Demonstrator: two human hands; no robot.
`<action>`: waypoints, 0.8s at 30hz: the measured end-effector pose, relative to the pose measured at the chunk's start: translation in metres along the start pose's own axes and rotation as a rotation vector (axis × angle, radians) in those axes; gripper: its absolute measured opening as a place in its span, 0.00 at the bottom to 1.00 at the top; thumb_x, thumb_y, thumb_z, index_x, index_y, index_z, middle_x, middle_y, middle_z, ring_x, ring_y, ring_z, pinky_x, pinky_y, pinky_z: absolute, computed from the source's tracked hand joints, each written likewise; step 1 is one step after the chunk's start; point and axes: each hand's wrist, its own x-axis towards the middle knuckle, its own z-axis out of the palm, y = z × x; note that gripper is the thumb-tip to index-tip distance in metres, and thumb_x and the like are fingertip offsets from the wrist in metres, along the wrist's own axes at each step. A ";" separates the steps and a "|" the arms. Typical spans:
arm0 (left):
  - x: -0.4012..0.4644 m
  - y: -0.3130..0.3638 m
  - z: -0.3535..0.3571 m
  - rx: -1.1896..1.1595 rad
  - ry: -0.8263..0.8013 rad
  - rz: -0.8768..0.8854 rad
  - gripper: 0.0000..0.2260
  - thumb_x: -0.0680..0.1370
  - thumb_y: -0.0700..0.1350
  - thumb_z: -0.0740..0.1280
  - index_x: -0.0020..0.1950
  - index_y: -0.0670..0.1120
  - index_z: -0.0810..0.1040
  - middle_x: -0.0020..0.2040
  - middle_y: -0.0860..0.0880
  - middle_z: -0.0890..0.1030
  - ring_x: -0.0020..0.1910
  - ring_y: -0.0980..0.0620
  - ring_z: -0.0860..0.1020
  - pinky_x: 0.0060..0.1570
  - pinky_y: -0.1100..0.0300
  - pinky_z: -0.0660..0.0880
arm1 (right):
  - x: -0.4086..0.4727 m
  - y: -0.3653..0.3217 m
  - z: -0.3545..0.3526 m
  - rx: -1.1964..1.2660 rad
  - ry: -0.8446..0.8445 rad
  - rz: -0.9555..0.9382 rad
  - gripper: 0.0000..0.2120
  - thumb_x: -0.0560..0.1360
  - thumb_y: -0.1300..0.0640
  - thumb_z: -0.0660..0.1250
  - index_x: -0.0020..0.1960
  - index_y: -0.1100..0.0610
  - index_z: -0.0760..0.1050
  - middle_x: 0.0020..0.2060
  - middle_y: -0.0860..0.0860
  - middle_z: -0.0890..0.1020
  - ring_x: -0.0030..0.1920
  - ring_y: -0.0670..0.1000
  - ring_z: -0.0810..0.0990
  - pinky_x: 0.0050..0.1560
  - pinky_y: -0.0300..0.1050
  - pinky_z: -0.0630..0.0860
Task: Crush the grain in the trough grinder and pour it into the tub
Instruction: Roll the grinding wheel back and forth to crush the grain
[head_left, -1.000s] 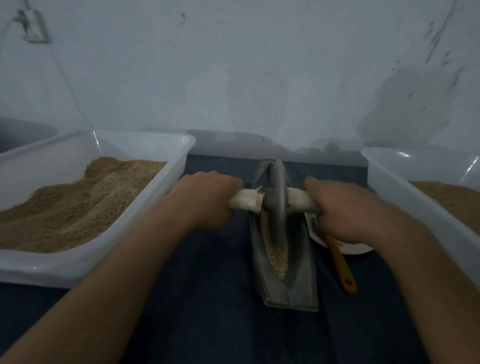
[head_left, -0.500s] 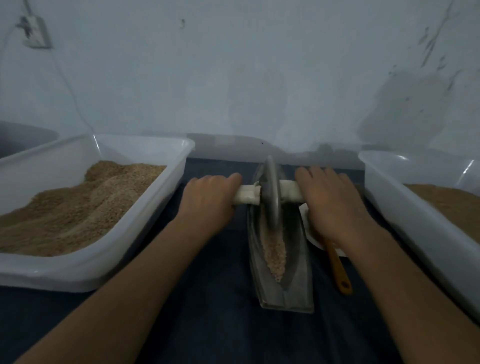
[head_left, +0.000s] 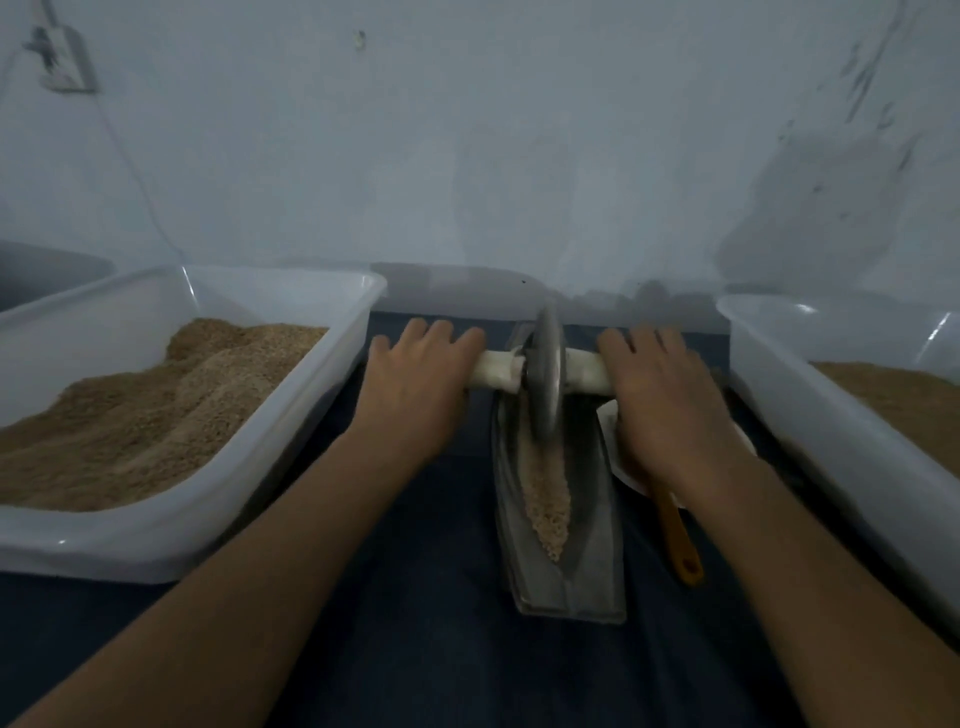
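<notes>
The grey metal trough grinder (head_left: 587, 566) lies lengthways on the dark cloth at centre. Pale crushed grain (head_left: 545, 499) fills its groove. The metal wheel (head_left: 545, 379) stands near the trough's far end on a white axle handle (head_left: 493, 371). My left hand (head_left: 415, 384) presses on the left end of the axle with its fingers stretched forward. My right hand (head_left: 660, 405) presses on the right end the same way. A white tub (head_left: 218, 525) with a heap of brown ground grain stands at the left.
A second white tub (head_left: 831, 441) holding brown grain stands at the right, close to my right forearm. Between it and the trough, a white plate (head_left: 631, 480) and an orange-handled spoon (head_left: 678, 540) lie partly under my right hand. A pale wall rises just behind.
The wheel has rolled away from me toward the trough's far end. Both hands went from curled round the axle to fingers stretched flat over it.
</notes>
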 end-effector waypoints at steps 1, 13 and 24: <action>0.000 0.000 0.001 -0.008 0.021 0.000 0.11 0.80 0.48 0.67 0.60 0.52 0.69 0.57 0.49 0.76 0.59 0.44 0.74 0.50 0.48 0.69 | 0.000 0.001 0.001 -0.006 0.000 -0.001 0.17 0.75 0.67 0.62 0.59 0.53 0.65 0.56 0.52 0.72 0.56 0.54 0.68 0.49 0.47 0.65; -0.009 -0.002 -0.014 -0.041 -0.085 0.116 0.12 0.79 0.53 0.68 0.49 0.57 0.65 0.49 0.51 0.79 0.51 0.45 0.79 0.44 0.52 0.66 | -0.014 0.007 -0.033 0.115 -0.329 -0.099 0.13 0.78 0.60 0.64 0.48 0.48 0.60 0.46 0.47 0.71 0.44 0.47 0.70 0.38 0.44 0.65; -0.013 0.000 -0.009 -0.045 -0.013 0.183 0.11 0.78 0.53 0.68 0.52 0.55 0.66 0.46 0.53 0.76 0.45 0.48 0.78 0.43 0.54 0.66 | -0.011 0.008 -0.029 0.115 -0.301 -0.128 0.14 0.77 0.60 0.64 0.48 0.47 0.60 0.44 0.46 0.71 0.42 0.47 0.72 0.36 0.42 0.63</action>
